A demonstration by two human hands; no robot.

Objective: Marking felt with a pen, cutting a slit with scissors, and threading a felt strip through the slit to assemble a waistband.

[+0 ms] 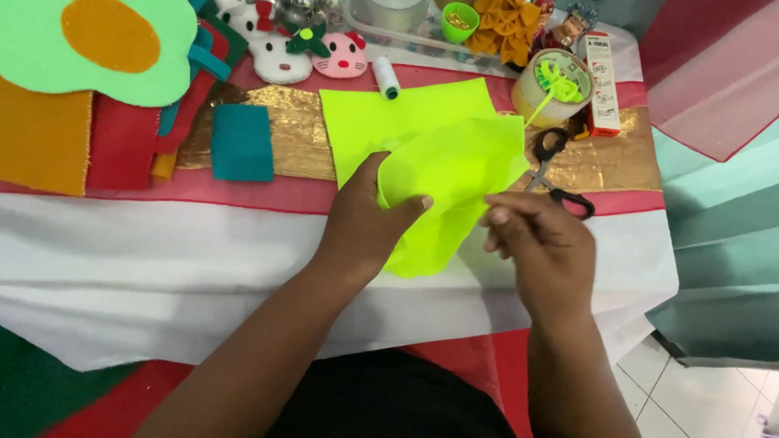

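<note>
Both hands hold a neon yellow-green felt piece [450, 173] above the surface [139, 259]: left hand [367, 222] fingers pinching its fold, right hand [539, 245] fingers pinching its edge; scissors [553, 174] lie just beside.

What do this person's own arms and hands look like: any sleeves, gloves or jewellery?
Both forearms are bare to the bottom of the picture, with no sleeves in view. The left hand and right hand are gloveless, and no rings, watch or bracelets show. Dark clothing shows below, between the arms.
</note>
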